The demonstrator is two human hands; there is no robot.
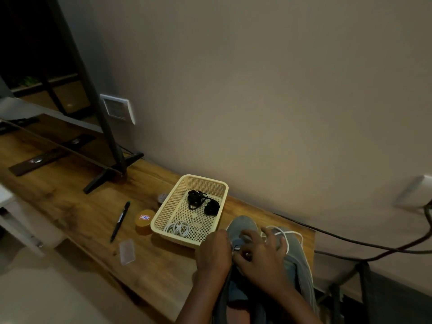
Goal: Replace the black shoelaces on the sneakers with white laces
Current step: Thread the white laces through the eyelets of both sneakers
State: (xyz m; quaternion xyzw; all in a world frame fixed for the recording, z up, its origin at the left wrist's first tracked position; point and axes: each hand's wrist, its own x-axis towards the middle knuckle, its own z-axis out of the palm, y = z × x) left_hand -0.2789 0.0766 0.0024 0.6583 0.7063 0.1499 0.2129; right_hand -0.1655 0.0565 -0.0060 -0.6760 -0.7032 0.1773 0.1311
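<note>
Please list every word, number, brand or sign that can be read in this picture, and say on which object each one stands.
Label on the orange round box: red and blue print on white, too blurred to read.
Pen: pale marks on the barrel, too small to read.
No other text shows, so nothing can be quoted.

Both forearms (297,305) are bare as far as shown — likewise the left grip (214,252) and right grip (259,256).
</note>
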